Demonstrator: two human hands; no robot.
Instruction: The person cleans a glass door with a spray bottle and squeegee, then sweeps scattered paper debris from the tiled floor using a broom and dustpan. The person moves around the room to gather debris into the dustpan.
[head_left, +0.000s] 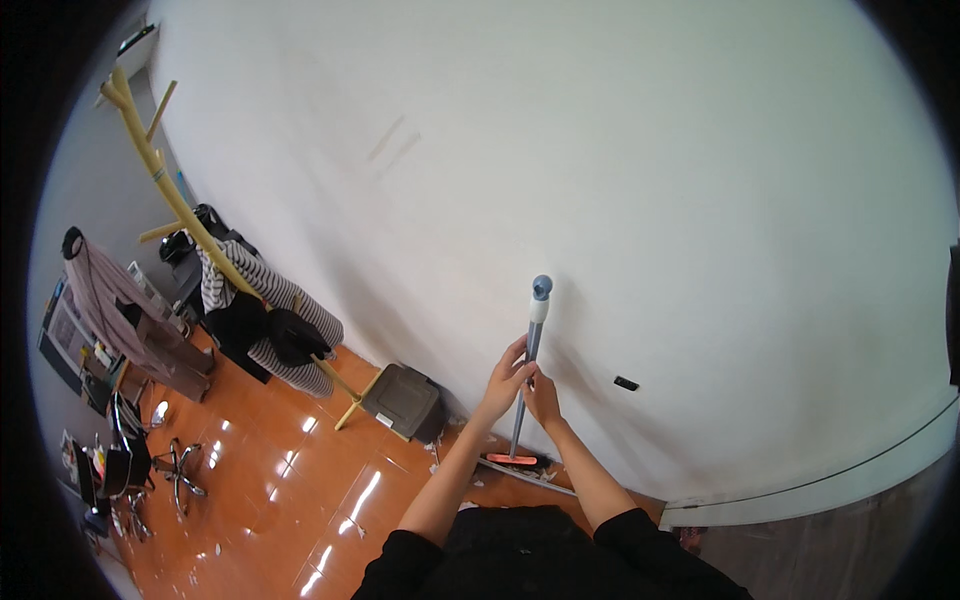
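A broom stands nearly upright in front of me, close to the white wall. Its blue-grey handle (534, 337) has a white collar and a rounded blue end at the top. My left hand (505, 382) wraps the handle from the left, thumb towards the front. Just to its right and slightly lower, my right hand (543, 399) grips the same handle, the two hands touching. Down at the foot of the wall is the pinkish-orange broom head (511, 459) with dark bristles. Pale scraps (551, 474) lie beside it on the floor.
A thin grey strip (529, 480) crosses the floor by the broom head. Left are a lidded grey storage bin (401, 397) and a wooden coat stand (169, 187) hung with clothes. Beyond are a person (124, 300) and a wheeled chair (176, 465). A black wall switch or socket (626, 383) is at right.
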